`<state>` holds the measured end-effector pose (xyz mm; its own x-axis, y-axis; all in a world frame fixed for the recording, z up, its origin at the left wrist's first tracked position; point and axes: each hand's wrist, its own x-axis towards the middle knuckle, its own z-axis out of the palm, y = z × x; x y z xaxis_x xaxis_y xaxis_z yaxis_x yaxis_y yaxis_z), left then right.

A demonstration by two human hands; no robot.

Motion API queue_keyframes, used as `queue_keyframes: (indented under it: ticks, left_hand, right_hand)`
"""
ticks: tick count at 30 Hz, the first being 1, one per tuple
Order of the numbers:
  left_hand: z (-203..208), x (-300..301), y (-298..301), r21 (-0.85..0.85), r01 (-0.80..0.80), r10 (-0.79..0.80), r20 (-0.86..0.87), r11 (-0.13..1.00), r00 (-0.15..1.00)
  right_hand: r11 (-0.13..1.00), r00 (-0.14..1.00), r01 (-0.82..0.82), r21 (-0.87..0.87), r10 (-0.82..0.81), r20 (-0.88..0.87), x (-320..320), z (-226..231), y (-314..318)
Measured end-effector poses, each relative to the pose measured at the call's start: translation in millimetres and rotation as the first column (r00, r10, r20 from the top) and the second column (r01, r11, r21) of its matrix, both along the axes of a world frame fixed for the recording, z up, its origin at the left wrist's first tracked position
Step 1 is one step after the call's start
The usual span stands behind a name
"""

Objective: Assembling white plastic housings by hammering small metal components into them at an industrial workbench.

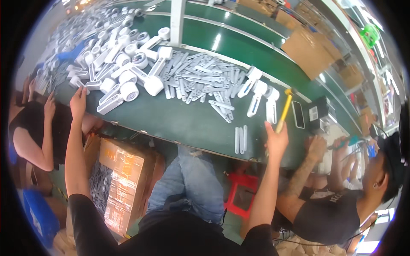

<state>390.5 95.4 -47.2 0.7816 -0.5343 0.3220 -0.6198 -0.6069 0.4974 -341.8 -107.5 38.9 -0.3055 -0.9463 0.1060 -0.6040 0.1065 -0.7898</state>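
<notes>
My right hand (pixel 276 138) is closed around the handle of a yellow hammer (pixel 285 112), held upright over the right part of the green work table (pixel 171 123). Three loose grey strips (pixel 241 140) lie just left of that hand. Out at the far left, my left hand (pixel 77 102) has its fingers together on the end of a white round-headed handheld piece (pixel 77 82), at the pile's near edge. Several more white pieces (pixel 128 77) are heaped beside it. Three white pieces (pixel 257 99) lie in a row behind the loose strips.
A heap of grey strips (pixel 200 77) fills the table's middle. A phone (pixel 298 114) and a dark box (pixel 321 114) lie right of the hammer. An open carton (pixel 128 179) and a red stool (pixel 241 192) are below the table edge. Co-workers sit on both sides.
</notes>
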Motion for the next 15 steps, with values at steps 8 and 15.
queue_keyframes:
  ticks: [8, 15]
  left_hand:
    - [13.1, -101.3, 48.6, -0.204, 0.133, -0.088, 0.213, 0.970, 0.973]
    - [73.4, -322.8, 7.4, -0.137, 0.783, -0.703, 0.367, 0.607, 0.609]
  right_hand:
    - [0.981, 0.994, 0.084, -0.173, -0.070, 0.084, -44.6, -12.4, 6.8]
    - [0.838, 0.820, -0.538, 0.085, 0.498, 0.280, 28.7, -23.1, 71.1]
